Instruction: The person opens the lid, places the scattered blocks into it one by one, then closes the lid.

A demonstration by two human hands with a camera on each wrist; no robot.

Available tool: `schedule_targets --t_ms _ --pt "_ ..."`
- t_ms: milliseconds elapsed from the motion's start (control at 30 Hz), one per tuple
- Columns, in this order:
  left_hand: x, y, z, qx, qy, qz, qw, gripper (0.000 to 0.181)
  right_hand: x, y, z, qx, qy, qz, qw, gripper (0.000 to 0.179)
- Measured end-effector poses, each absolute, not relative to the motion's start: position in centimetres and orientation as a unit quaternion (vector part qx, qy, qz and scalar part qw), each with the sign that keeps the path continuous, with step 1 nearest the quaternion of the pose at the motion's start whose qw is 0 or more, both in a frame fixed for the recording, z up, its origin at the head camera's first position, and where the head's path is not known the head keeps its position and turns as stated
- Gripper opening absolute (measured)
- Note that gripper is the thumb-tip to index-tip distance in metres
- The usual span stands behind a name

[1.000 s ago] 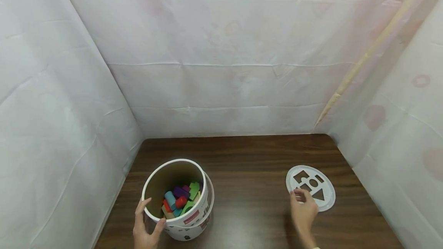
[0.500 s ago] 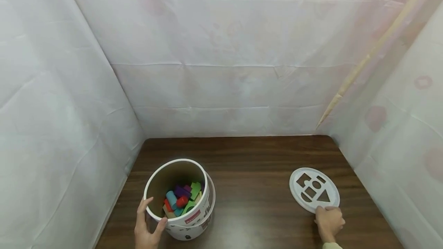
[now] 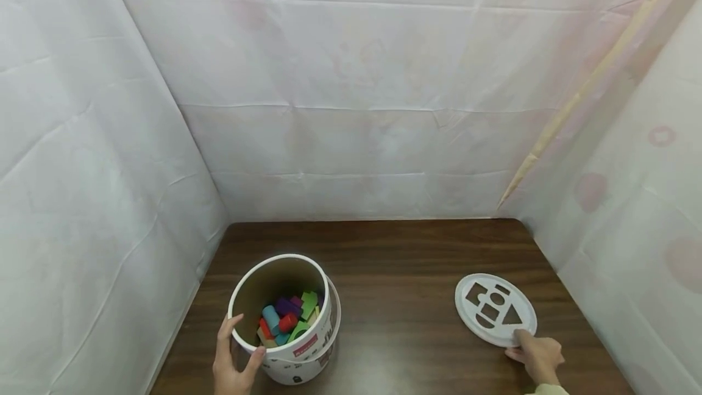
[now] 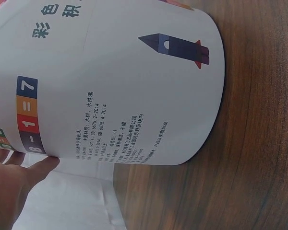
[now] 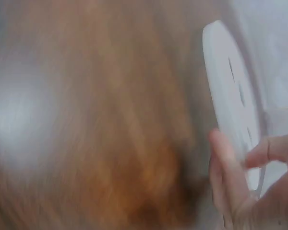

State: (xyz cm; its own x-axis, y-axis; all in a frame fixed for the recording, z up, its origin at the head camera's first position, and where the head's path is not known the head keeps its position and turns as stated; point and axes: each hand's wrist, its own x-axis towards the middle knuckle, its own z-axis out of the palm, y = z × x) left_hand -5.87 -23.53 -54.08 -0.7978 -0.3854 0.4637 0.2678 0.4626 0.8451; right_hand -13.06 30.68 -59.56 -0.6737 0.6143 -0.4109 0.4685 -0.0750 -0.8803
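A white printed bucket [image 3: 289,366] stands at the left of the table, with several coloured wooden blocks [image 3: 287,322] inside. My left hand [image 3: 234,358] holds its near-left side, thumb and fingers spread around the wall by the rim. In the left wrist view, fingertips touch the bucket's printed wall [image 4: 125,81]. On the right, my right hand [image 3: 537,355] pinches the near edge of a round white lid [image 3: 466,316] with cut-out shapes, thumb on top and fingers beneath. The right wrist view shows the lid [image 5: 225,81] edge-on between thumb and fingers, its far part tilted up.
The brown wooden table [image 3: 395,297] reaches back to a white sheet wall [image 3: 351,194]. More white sheets close off the left and right sides. A thin handle [image 3: 336,316] hangs along the bucket's right side.
My right hand has moved right around the lid to its near edge and now pinches it. The lid has shifted slightly. My left hand stays at the bucket.
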Motion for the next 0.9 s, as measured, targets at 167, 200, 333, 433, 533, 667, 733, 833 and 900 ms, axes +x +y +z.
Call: schedule_targets --t_ms 167,200,333,433,533,667,733,833,900 --pt "-5.8 -23.6 -53.8 0.068 -0.801 -0.512 0.303 0.071 -14.3 28.4 -56.3 -0.311 -0.602 0.734 0.041 0.009" --pt "-5.8 -23.6 -53.7 0.071 -0.801 -0.512 0.302 0.071 -14.6 27.6 -55.3 -0.289 -0.605 0.740 0.041 0.009" --pt "-5.8 -23.7 -53.7 0.079 -0.804 -0.510 0.296 0.071 -15.6 24.0 -51.2 -0.208 -0.663 0.717 0.056 0.019" --pt "-5.8 -23.6 -53.6 0.096 -0.810 -0.507 0.281 0.071 -15.8 21.4 -48.5 -0.144 -0.733 0.660 0.076 0.030" --pt "-5.7 -23.4 -53.3 0.109 -0.813 -0.508 0.263 0.070 -15.7 19.4 -46.1 -0.057 -0.799 0.589 0.110 0.029" --pt "-5.7 -23.4 -53.1 0.116 -0.818 -0.501 0.256 0.069 -15.6 16.7 -43.4 0.072 -0.837 0.518 0.161 0.023" --pt "-5.7 -23.4 -53.0 0.114 -0.823 -0.492 0.258 0.069 -15.4 15.3 -42.2 0.121 -0.844 0.492 0.175 0.024" --pt "-5.6 -23.5 -52.9 0.110 -0.830 -0.482 0.259 0.069 -14.8 13.1 -40.7 0.179 -0.856 0.448 0.187 0.029" --pt "-5.6 -23.6 -52.7 0.108 -0.833 -0.480 0.252 0.069 -14.3 11.5 -40.0 0.214 -0.867 0.400 0.205 0.031"
